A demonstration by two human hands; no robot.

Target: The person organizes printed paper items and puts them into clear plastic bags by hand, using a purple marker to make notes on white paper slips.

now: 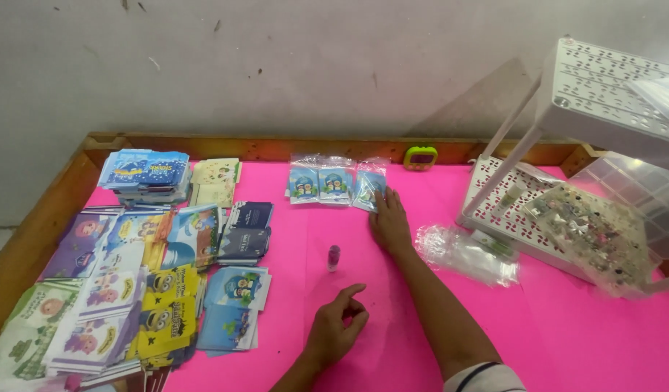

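My right hand (390,221) reaches forward and lies flat on the pink table top (421,334), its fingertips touching the rightmost of three small clear packets (368,184) with blue cartoon cards inside. The other two packets (318,182) lie just to its left in a row. My left hand (336,327) rests near the front, fingers loosely curled and empty. A small purple bottle (334,257) stands upright between the two hands, touched by neither.
Stacks of colourful cartoon cards and booklets (131,283) cover the left side. A white perforated rack (538,210) with a beaded sheet (588,232) and clear plastic bags (465,254) stands at the right. A small green gadget (420,157) sits by the wooden back edge.
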